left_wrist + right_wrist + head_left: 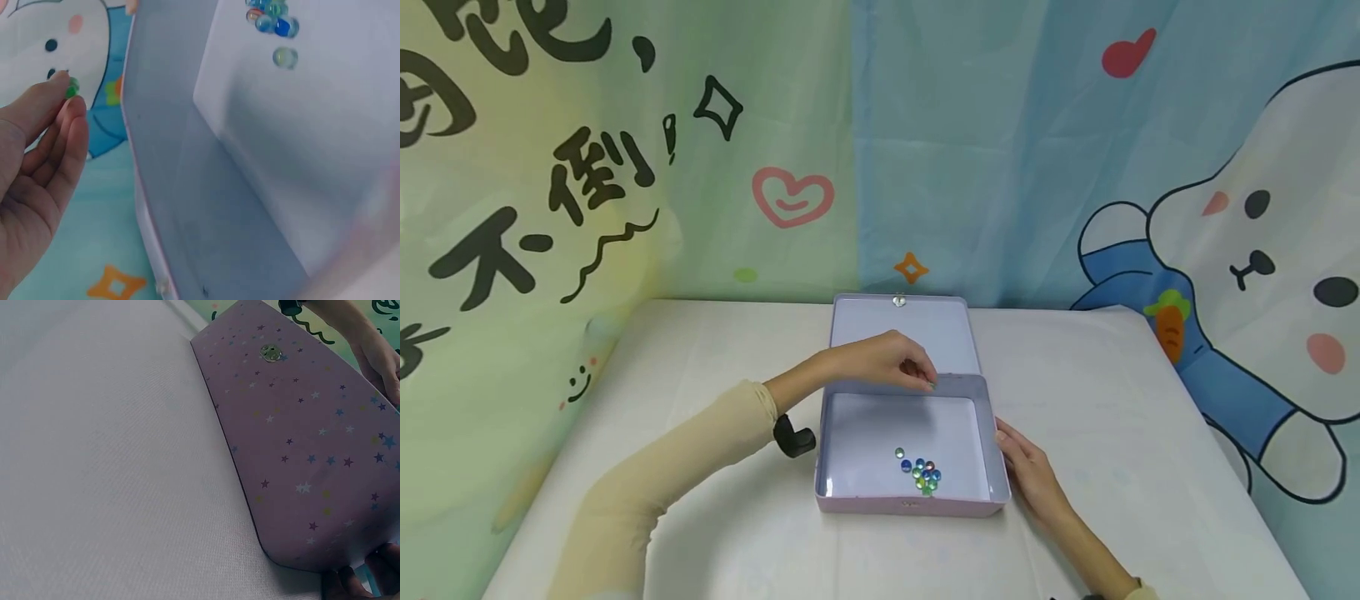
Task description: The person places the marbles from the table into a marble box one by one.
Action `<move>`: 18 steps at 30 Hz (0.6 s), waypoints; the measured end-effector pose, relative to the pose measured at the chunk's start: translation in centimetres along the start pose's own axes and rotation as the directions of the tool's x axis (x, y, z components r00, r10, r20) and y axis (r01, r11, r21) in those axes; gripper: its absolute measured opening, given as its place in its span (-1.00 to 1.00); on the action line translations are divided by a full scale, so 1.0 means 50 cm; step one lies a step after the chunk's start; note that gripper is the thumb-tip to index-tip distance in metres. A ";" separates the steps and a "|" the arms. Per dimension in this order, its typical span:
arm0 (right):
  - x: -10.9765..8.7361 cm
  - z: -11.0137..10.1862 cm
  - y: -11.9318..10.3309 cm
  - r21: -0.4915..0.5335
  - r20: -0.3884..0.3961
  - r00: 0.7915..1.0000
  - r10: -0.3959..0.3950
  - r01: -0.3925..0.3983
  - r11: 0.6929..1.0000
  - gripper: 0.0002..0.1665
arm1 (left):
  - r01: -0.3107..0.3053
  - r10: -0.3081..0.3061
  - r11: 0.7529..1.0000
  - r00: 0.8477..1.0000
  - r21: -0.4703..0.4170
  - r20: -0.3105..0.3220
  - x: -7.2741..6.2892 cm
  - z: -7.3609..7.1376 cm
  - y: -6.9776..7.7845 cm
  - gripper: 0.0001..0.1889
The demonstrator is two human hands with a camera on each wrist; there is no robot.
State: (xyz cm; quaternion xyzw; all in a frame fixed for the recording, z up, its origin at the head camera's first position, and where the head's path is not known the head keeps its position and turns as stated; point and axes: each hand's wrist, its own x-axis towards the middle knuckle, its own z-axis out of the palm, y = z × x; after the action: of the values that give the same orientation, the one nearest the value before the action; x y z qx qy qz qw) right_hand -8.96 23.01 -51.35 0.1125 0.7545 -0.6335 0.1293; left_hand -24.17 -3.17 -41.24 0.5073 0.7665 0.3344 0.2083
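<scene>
A shallow tin box (898, 505) stands on the table with its lid (898, 321) folded back. Several glass marbles (925, 475) in blue, green and clear tints lie grouped toward the near right of its floor, one a little apart. Over the box's far wall, my left hand (887, 362) pinches a green marble (73, 87) between thumb and fingertips. My right hand (1033, 471) holds the box at its right side wall, fingertips at the rim. In the right wrist view, the box's pink, star-printed outside shows, with fingers (382, 569) at its lower corner.
A white cloth (1120, 400) covers the table. Behind it hangs a printed curtain (940, 150) with a cartoon figure on the right. A metal clasp (270, 352) sits on the box's front. A black band (793, 437) is on the left wrist.
</scene>
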 end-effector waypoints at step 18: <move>-0.003 -0.002 0.004 -0.004 0.008 0.999 -0.034 0.034 0.999 -0.30 | 0.009 -0.050 0.991 0.949 0.133 0.310 0.083 0.108 0.019 -0.84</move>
State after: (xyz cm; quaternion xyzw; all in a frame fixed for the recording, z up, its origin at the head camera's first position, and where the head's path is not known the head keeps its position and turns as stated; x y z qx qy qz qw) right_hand -8.77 23.14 -51.49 0.0967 0.7571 -0.6346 0.1216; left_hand -21.67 2.50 -44.18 0.5549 0.7513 0.1962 0.2986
